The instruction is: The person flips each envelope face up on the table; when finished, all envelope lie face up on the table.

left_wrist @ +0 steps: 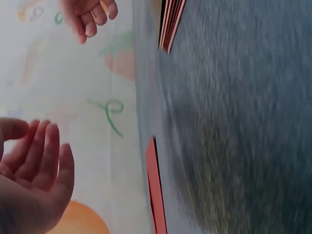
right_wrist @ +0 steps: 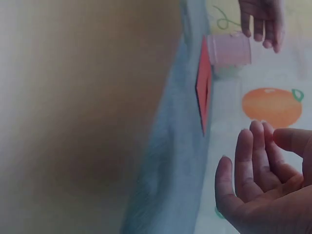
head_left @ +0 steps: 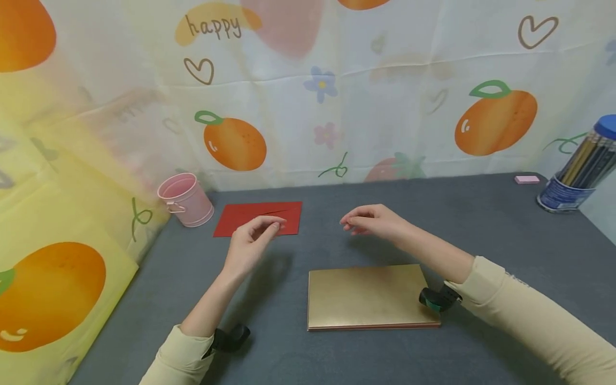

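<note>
Two empty hands above the red envelope

While both hands hover with loose fingers holding nothing, the left hand [head_left: 250, 238] hangs over the near edge of the red envelope [head_left: 250, 214], the right hand [head_left: 370, 220] beside it. Nearer than the envelope lies a gold card stack [head_left: 368, 297]; a pink bucket [head_left: 185, 199] stands just left of it, unobstructed

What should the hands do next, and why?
Probably lower the left hand onto the red paper just beyond it and pinch its near edge. Both hands hold nothing, the right hand hovers over bare table, and the gold stack lies untouched.
</note>
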A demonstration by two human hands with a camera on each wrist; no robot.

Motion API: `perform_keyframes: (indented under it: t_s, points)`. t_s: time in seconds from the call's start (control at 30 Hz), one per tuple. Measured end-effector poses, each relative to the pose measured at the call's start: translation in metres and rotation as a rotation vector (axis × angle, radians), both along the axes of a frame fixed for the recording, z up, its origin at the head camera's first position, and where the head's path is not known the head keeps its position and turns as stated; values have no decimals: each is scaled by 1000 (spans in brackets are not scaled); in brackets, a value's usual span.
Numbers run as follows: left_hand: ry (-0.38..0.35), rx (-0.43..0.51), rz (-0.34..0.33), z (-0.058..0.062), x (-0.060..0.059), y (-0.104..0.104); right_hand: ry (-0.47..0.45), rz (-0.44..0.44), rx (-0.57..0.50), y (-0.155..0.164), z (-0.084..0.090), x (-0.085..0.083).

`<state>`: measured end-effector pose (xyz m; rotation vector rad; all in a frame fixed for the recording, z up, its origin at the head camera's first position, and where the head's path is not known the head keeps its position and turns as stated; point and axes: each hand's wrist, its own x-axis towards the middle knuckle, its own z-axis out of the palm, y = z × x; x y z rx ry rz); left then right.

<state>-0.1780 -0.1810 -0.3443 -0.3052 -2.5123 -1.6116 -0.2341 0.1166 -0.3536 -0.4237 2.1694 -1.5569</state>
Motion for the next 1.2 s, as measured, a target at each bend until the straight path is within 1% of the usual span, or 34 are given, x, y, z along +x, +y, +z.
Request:
perform_keyframes:
  t_s: [0.1, 0.23, 0.33, 0.43, 0.53, 0.6, 0.67, 0.77, 0.83, 0.93, 1.07, 1.2]
  points:
    - [35, -41, -93, -8, 3, 9, 37, 18, 21, 16, -5, 12]
    - [80, -100, -231, -14, 11, 20, 84, 57, 49, 32, -9, 27]
    - [111, -148, -327, -18, 17, 26, 146, 101, 91, 41, -11, 38]
    - [145, -208, -415, -23, 22, 32, 248, 146, 162, 48, -12, 49]
    - [160, -285, -504, -29, 27, 36, 394, 186, 241, 54, -15, 61]
    - [157, -358, -561, -32, 31, 37, 498, 217, 288, 57, -17, 69]
    - [132, -439, -612, -34, 35, 38, 603, 258, 337, 60, -18, 76]
    - [86, -572, -677, -36, 42, 40, 698, 332, 400, 63, -21, 86]
    - [65, -643, -712, -37, 46, 41, 723, 371, 447, 65, -22, 93]
    - [53, -719, -738, -39, 50, 41, 707, 400, 506, 68, -24, 103]
    - [36, -765, -744, -41, 52, 42, 655, 405, 563, 72, -24, 113]
    - [41, -785, -743, -42, 52, 42, 615, 409, 583, 77, -25, 119]
